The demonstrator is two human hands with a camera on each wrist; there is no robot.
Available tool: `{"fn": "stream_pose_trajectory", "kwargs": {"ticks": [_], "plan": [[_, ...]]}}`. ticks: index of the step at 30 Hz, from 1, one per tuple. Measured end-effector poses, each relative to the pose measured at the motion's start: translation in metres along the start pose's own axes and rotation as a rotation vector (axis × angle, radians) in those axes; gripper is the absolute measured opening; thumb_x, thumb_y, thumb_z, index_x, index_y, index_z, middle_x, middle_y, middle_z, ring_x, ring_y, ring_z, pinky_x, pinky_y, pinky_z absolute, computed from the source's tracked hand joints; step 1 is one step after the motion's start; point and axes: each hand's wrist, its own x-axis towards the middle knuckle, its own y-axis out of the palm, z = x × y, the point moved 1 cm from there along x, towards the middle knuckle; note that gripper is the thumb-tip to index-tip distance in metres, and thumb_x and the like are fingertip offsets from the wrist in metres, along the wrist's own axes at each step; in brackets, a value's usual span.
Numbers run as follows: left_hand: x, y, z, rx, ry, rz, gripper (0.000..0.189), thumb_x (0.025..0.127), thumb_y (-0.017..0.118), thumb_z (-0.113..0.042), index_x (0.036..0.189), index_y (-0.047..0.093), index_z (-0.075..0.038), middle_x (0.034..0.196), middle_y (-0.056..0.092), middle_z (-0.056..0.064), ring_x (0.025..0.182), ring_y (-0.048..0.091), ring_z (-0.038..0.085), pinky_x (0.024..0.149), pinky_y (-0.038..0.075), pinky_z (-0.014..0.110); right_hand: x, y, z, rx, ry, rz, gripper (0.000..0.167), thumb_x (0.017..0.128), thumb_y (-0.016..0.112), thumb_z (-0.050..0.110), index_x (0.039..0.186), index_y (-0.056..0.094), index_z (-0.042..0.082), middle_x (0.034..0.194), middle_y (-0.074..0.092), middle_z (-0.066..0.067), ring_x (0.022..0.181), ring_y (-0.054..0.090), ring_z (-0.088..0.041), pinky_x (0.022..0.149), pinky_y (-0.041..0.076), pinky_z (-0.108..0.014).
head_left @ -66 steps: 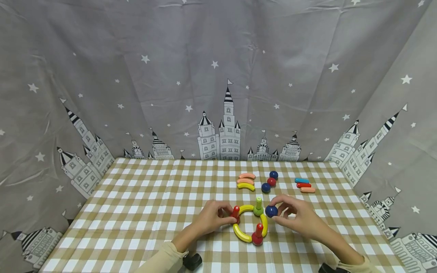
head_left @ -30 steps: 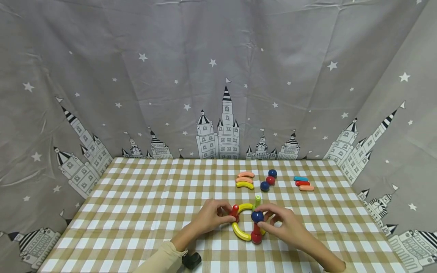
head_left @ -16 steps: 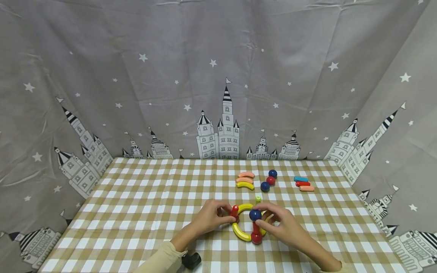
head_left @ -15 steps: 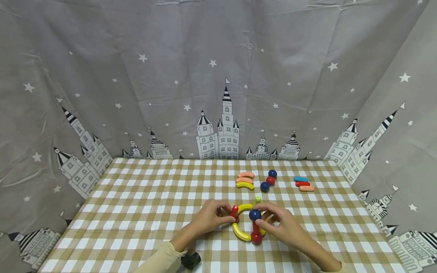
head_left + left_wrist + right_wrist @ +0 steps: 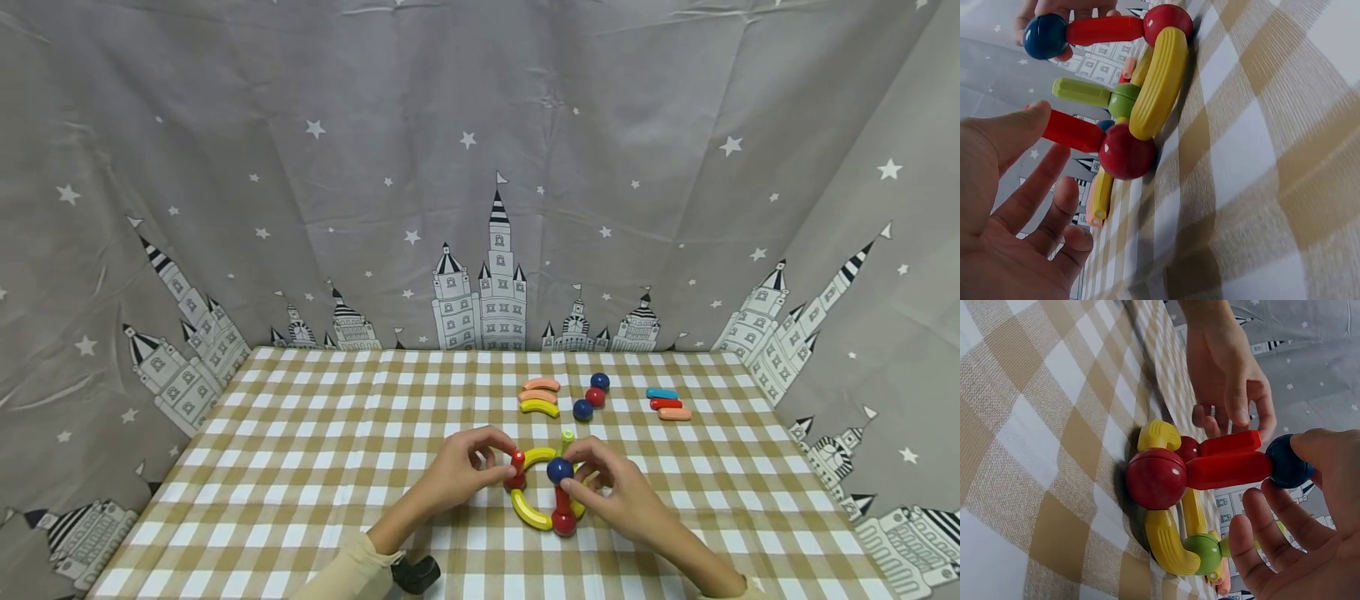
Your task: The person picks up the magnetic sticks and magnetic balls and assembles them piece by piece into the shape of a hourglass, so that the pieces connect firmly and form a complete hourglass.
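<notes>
My right hand (image 5: 617, 492) pinches a dark blue ball (image 5: 559, 471) between thumb and fingertips. That ball meets the top of an upright red stick (image 5: 1229, 470) standing on a red ball (image 5: 1157, 479). With thumb and index finger, my left hand (image 5: 463, 471) holds another upright red stick (image 5: 1074, 130) near its top, its other fingers spread. This second stick rises from a red ball (image 5: 1127, 151). Curved yellow sticks (image 5: 531, 511) link both red balls and a green ball (image 5: 1124, 100) into a ring lying on the table. A green stick (image 5: 1082, 90) stands on the green ball.
Behind the ring lie two peach curved sticks (image 5: 540, 385) and a yellow curved stick (image 5: 539, 407). Right of them are two blue balls (image 5: 582, 409) and a red ball (image 5: 595, 397). Short blue (image 5: 662, 392), red and peach sticks lie farther right on the checked tablecloth (image 5: 322, 450).
My right hand has carried the blue ball leftward from beside the ring onto the front red stick. My left fingers have shifted slightly on their red stick, the index finger now higher.
</notes>
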Motion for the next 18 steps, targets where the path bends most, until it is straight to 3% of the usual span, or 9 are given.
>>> {"fn": "stream_pose_trajectory", "kwargs": {"ticks": [7,18], "plan": [[0.003,0.004,-0.003,0.004,0.014,-0.023,0.015,0.091,0.081,-0.020,0.104,0.074,-0.020,0.100,0.073,-0.008,0.074,0.060,0.012,0.068,0.050,0.026,-0.001,0.003,0.003,0.045,-0.004,-0.005,0.028,0.095,0.076,0.019,0.118,0.062,0.011,0.111,0.070,-0.007,0.087,0.066,-0.017,0.074,0.057,-0.029],[0.008,0.014,-0.008,-0.011,0.052,0.003,0.016,0.092,0.079,-0.013,0.106,0.074,-0.018,0.097,0.072,-0.006,0.071,0.057,0.011,0.063,0.046,0.021,0.000,0.009,0.002,0.042,-0.014,-0.039,0.028,0.095,0.076,0.020,0.119,0.063,0.013,0.112,0.070,-0.006,0.087,0.068,-0.018,0.073,0.057,-0.030]]}}
